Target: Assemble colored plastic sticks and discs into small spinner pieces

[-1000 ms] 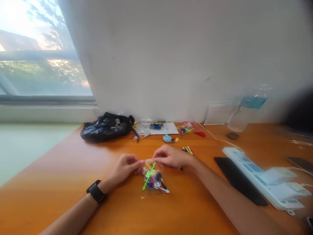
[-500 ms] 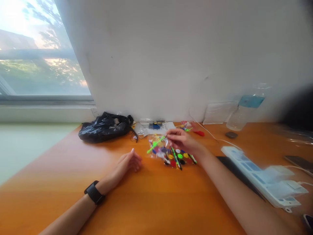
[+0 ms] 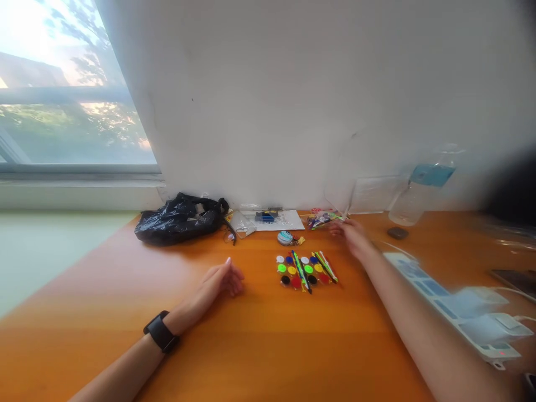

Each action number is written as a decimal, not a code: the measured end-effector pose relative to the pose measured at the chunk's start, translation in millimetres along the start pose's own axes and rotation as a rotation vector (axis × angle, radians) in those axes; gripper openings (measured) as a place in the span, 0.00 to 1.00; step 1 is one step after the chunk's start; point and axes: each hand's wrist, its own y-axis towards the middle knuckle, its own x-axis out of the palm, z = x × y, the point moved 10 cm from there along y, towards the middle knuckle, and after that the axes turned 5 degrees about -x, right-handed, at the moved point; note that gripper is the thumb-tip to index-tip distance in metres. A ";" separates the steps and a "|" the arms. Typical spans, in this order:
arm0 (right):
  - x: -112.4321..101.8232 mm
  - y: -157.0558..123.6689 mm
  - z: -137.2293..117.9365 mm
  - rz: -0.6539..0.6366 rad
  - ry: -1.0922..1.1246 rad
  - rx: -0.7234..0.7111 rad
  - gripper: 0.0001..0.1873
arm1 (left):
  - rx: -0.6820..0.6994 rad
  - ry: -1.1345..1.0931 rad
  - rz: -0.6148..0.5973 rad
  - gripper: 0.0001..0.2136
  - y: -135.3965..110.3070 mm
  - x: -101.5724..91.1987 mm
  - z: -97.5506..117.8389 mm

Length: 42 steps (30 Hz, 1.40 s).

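On the wooden table, my left hand [image 3: 221, 279] rests with its fingers loosely curled and the thumb apart, holding nothing. At the back, my right hand [image 3: 350, 235] pinches the right end of a clear plastic bag [image 3: 323, 220] of colourful small pieces. Nearer to me lie rows of round paint pots [image 3: 309, 268] in white, blue, green, yellow, black and red. One bundle of thin coloured sticks [image 3: 301, 272] lies across their middle, another bundle [image 3: 325, 267] at their right. Behind the pots sits a small round tin-like object [image 3: 285, 238] with a little yellow piece beside it.
A black plastic bag [image 3: 180, 219] lies at the back left. Papers [image 3: 285, 220] with a dark blue item are against the wall. To the right are a white power strip [image 3: 439, 301] with plugs, a clear bottle [image 3: 408, 204], a small dark object [image 3: 397, 232] and a phone [image 3: 513, 282].
My right hand has moved back and to the right with the clear bag, away from above the paint pots. The pots and the round tin now show. My left hand has stayed put.
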 end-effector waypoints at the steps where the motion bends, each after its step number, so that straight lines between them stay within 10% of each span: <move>1: -6.5 1.7 6.1 0.033 -0.049 -0.002 0.15 | 0.002 0.006 0.004 0.27 -1.2 0.7 1.4; 9: -12.2 10.6 9.8 0.055 -0.334 -0.146 0.18 | 0.022 0.084 0.009 0.28 -9.2 7.8 13.3; 16: 50.3 -13.2 -5.5 -0.281 -0.584 -0.418 0.05 | 0.025 0.119 0.031 0.28 -12.7 12.9 18.5; 25: 130.9 -57.7 9.8 -0.654 -0.866 -0.658 0.19 | 0.027 0.131 0.048 0.27 -17.9 17.4 21.6; 42: 134.5 -55.4 19.6 -0.684 -1.072 -0.689 0.25 | 0.022 0.159 0.052 0.27 -19.8 17.6 24.6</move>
